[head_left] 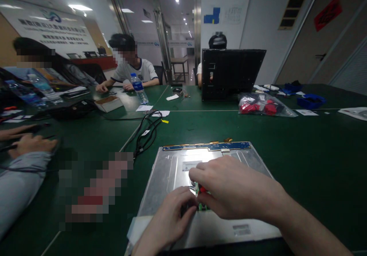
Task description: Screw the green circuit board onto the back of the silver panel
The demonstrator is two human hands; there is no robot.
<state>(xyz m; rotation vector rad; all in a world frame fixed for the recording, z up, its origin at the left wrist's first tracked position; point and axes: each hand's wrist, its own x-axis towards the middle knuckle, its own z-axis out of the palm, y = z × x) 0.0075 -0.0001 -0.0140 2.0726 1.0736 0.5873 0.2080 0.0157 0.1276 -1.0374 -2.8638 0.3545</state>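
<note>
A flat silver metal panel (pixel 172 172) with a blue circuit strip (pixel 206 146) along its far edge lies on the green table (pixel 301 153) in front of me. Both my hands meet over the panel's middle. My right hand (pixel 229 187) is curled, fingers pinched on a small red and green part (pixel 202 190) on the panel. My left hand (pixel 172 216) is closed beside it, fingertips pressed at the same spot; what it grips is hidden.
Black cables (pixel 146 133) run off the panel's far left corner. A black monitor back (pixel 231 72) and a bag of red parts (pixel 263 105) stand beyond. A water bottle (pixel 139 88), a box (pixel 109 103) and other people sit at left; a neighbour's hands (pixel 28 143) rest nearby.
</note>
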